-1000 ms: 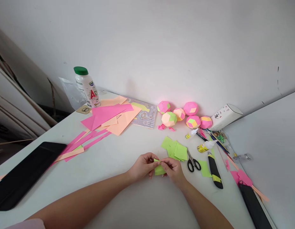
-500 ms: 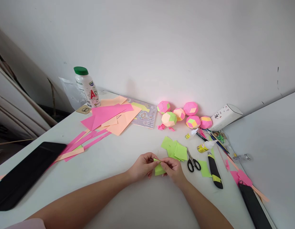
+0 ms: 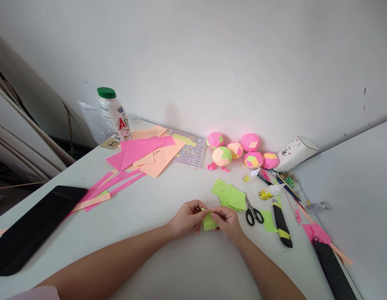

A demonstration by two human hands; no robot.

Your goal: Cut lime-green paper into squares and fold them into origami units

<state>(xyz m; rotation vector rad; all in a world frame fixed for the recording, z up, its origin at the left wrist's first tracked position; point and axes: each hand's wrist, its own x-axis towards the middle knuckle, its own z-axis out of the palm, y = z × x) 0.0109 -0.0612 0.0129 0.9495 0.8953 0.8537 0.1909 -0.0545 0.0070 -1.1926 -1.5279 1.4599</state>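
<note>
A small square of green paper (image 3: 209, 223) is held between my two hands, its upper edge pinched and seemingly folded over. My left hand (image 3: 187, 217) grips the paper's upper left corner between thumb and fingers. On the other side, my right hand (image 3: 227, 221) pinches the same edge close to the left thumb. Just behind the hands lies a loose pile of green paper squares (image 3: 236, 197). Black-handled scissors (image 3: 255, 215) rest beside that pile, and another green square (image 3: 268, 221) lies partly by a black and yellow utility knife (image 3: 282, 225).
Several faceted paper balls (image 3: 221, 156) sit along the wall. Two glue bottles (image 3: 268, 192) lie right of centre, near a white box (image 3: 296, 153). Pink and peach sheets (image 3: 162, 157), a bottle with a green cap (image 3: 114, 116) and a black case (image 3: 33, 233) occupy the left side.
Almost nothing differs. Both hands keep their pinch on the green paper, whose lower edge has shifted very slightly.
</note>
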